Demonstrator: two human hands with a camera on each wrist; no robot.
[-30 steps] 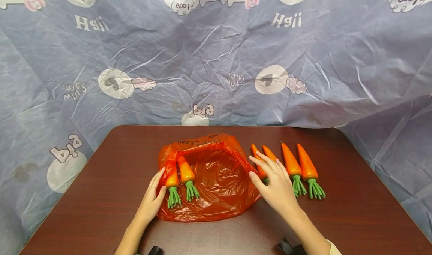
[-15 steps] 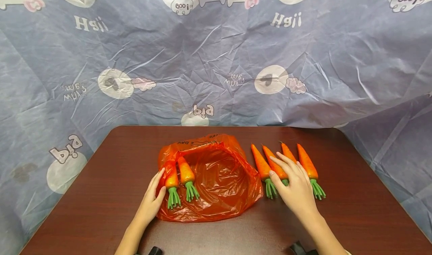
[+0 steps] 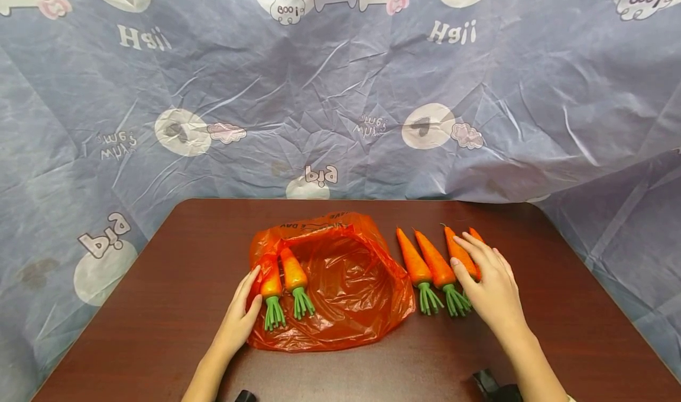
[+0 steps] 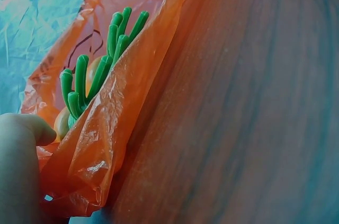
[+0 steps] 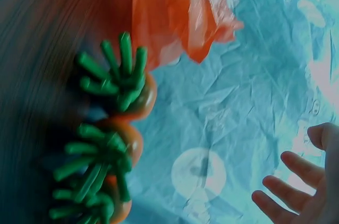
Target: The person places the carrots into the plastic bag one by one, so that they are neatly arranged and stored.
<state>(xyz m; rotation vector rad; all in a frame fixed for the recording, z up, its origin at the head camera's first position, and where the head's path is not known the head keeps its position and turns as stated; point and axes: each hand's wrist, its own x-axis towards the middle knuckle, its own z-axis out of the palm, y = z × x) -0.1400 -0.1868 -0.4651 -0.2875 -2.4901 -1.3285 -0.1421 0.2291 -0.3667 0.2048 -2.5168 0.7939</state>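
A red-orange plastic bag (image 3: 348, 298) lies with its mouth toward me. Two carrots with green stalks, a left one (image 3: 272, 284) and a right one (image 3: 294, 272), rest in its left part. My left hand (image 3: 238, 314) touches the bag's left side, fingers extended and thumb beside the nearer carrot. To the right of the bag, my right hand (image 3: 496, 289) hovers with spread fingers and nothing in its grasp. It overlaps the third carrot (image 3: 457, 253) and the fourth carrot (image 3: 475, 234) of a row, hiding most of their green tops.
Nearest the bag in that row are two more carrots, one (image 3: 414, 263) at the bag's right edge and another (image 3: 436, 266) beside it. All lie on a dark brown table (image 3: 564, 307). Behind its far edge hangs a patterned blue-grey cloth (image 3: 340, 124).
My right hand has moved rightward from the first carrots of the row to the last ones, uncovering the two nearest the bag. The left hand and the bag have stayed still.
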